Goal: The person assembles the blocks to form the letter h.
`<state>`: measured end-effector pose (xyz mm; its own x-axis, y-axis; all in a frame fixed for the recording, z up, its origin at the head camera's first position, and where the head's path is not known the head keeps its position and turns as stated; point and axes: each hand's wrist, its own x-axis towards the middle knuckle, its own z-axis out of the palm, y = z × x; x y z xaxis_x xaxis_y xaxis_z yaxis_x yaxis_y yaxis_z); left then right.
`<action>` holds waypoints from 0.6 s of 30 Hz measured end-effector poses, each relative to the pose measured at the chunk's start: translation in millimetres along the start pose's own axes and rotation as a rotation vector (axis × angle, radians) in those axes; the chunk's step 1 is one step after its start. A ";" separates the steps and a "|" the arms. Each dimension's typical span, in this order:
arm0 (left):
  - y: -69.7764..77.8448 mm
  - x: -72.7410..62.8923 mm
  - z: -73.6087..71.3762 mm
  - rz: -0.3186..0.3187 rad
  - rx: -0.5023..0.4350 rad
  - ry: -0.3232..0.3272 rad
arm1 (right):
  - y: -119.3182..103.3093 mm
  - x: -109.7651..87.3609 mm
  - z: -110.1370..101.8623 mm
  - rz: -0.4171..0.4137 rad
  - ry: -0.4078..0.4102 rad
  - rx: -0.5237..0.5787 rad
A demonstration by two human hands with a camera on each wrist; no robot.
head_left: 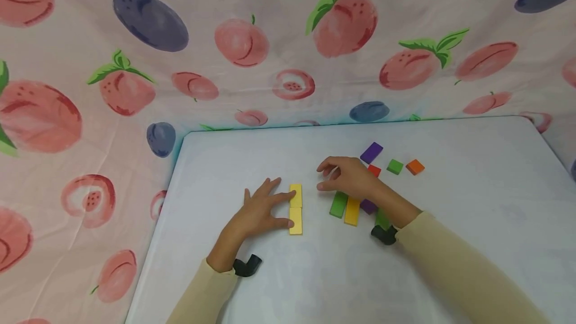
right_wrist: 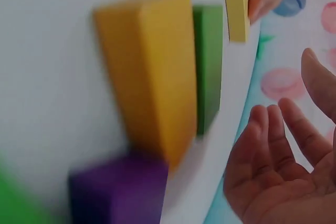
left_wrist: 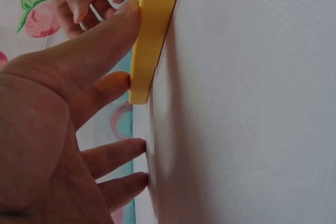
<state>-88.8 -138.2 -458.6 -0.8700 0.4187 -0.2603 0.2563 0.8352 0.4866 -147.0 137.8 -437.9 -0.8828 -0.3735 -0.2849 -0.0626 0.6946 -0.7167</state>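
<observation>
Two yellow blocks [head_left: 297,218] lie end to end in a line on the white table. My left hand [head_left: 258,214] is spread beside them, index fingertip on the far block and thumb on the near one. In the left wrist view, the thumb and a finger touch the side of the yellow blocks [left_wrist: 153,30], while the other fingers stretch out straight below. My right hand [head_left: 353,176] hovers to the right of the line, fingers loosely bent and holding nothing. Below it lie a green block [head_left: 338,205], a deeper yellow block [head_left: 352,212] and a purple block [head_left: 368,207].
Partly covered by the right arm are a red block [head_left: 374,170] and another green block [head_left: 382,219]. Farther back lie a purple block [head_left: 371,152], a small green block [head_left: 395,166] and an orange block [head_left: 415,167]. A fruit-patterned cloth [head_left: 198,54] rises behind the table.
</observation>
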 end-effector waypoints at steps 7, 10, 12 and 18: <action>-0.1 -0.4 0.7 0.007 -0.014 0.006 | 24.1 -12.7 -21.5 -0.049 0.004 -0.177; -1.5 -0.8 0.9 0.010 -0.022 0.007 | 31.9 -16.5 -24.7 -0.058 -0.022 -0.194; -2.4 -1.1 1.0 0.010 -0.022 0.007 | 35.8 -18.1 -25.3 -0.071 -0.030 -0.202; -4.2 -1.2 1.2 0.020 -0.026 0.010 | 40.4 -21.3 -22.4 -0.067 -0.036 -0.198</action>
<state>-88.4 -141.8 -461.3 -0.8690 0.4315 -0.2423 0.2628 0.8172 0.5129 -141.3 187.6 -446.6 -0.8564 -0.4423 -0.2663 -0.2137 0.7733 -0.5969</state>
